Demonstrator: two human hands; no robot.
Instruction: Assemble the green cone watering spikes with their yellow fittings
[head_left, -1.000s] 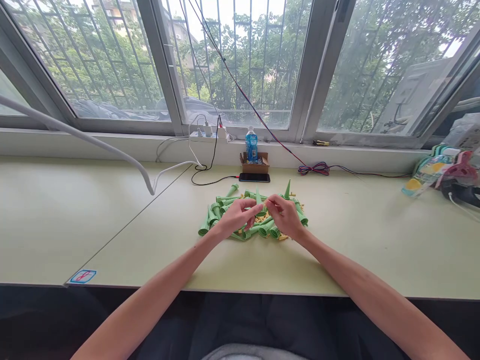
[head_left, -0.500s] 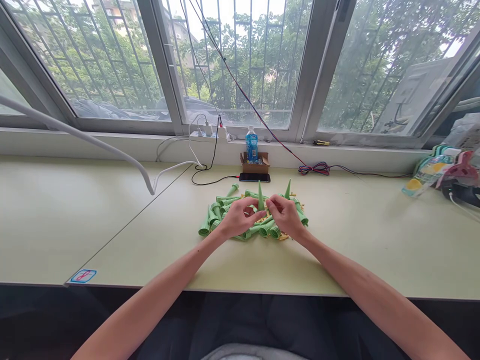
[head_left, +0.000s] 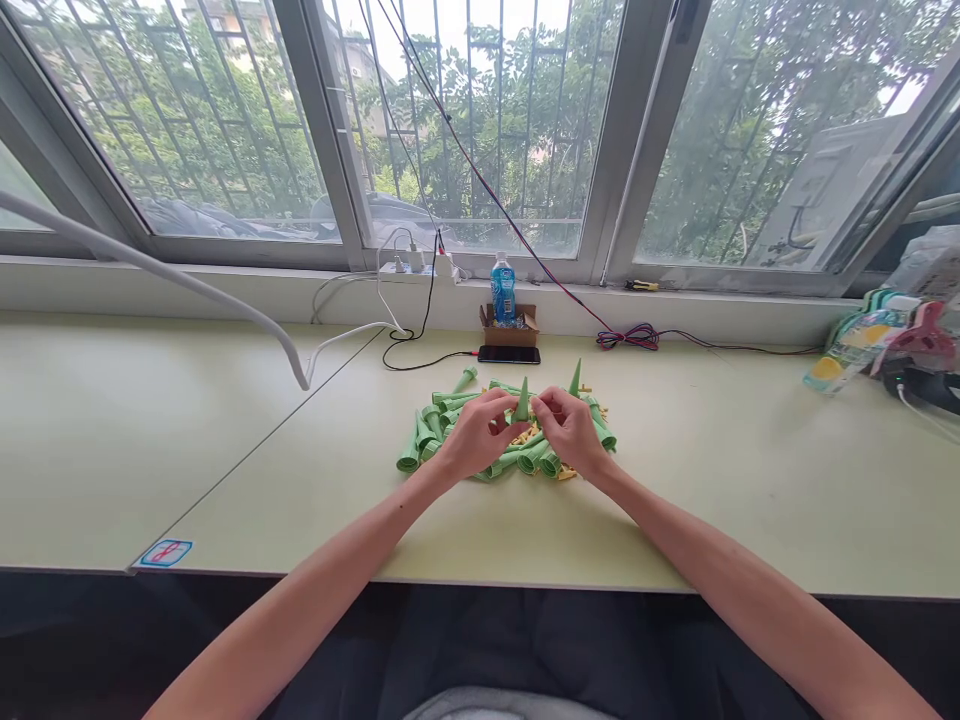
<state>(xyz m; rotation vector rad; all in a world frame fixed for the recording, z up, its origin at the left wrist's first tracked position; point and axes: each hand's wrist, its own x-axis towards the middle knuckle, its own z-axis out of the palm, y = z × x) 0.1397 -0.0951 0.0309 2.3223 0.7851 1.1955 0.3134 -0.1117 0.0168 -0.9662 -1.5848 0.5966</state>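
"Two hands, both on the near side of the phone (head_left: 509, 355). What are they doing?"

"The left hand (head_left: 480, 435) pinches one green cone (head_left: 523, 402) between thumb and fingers. The right hand (head_left: 566, 428) has its thumb and index fingertip drawn narrowly together, right at the cone's side; I can't tell whether there's a small piece between them."

"So which step is this?"

"Fine work on a single cone, I'd judge: left steadying, right working at its flank. The next move seems to call for a firm left pinch and light, precise right fingertips, so the cone doesn't twist."

"Which way does it point?"

"Tip up, long axis close to upright, perhaps leaning a little towards the phone. It's nearer the person than the phone, and slightly right of it."

"And around it?"

"A heap of green cones (head_left: 510, 461) mixed with yellow pieces (head_left: 527, 434), on the surface (head_left: 750, 480) on the phone's near side. A second upright cone (head_left: 575, 378) shows to the phone's near right, its base hidden."

"Farther out?"

"Just behind the phone, a cardboard box (head_left: 510, 338) with a blue bottle (head_left: 503, 290); to its right, a coiled cable (head_left: 628, 337)."
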